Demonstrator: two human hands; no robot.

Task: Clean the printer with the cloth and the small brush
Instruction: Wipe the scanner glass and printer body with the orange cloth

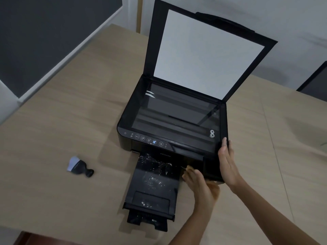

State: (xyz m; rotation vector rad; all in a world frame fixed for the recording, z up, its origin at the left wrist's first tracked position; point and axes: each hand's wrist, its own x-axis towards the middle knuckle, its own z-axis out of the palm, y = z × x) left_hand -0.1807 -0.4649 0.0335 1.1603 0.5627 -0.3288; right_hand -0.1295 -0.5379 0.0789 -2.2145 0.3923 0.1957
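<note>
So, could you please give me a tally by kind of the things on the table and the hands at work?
Printer: 1
Small brush: 1
Hands: 2, left hand and right hand
Cloth: 0 clearly visible
Total: 4

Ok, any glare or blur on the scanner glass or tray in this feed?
Head view: the glass mirrors the raised lid and shows bright streaks at its far left; white specks on the tray read clearly; the left hand is slightly motion-blurred; wide-angle bowing bends the table edges.
</note>
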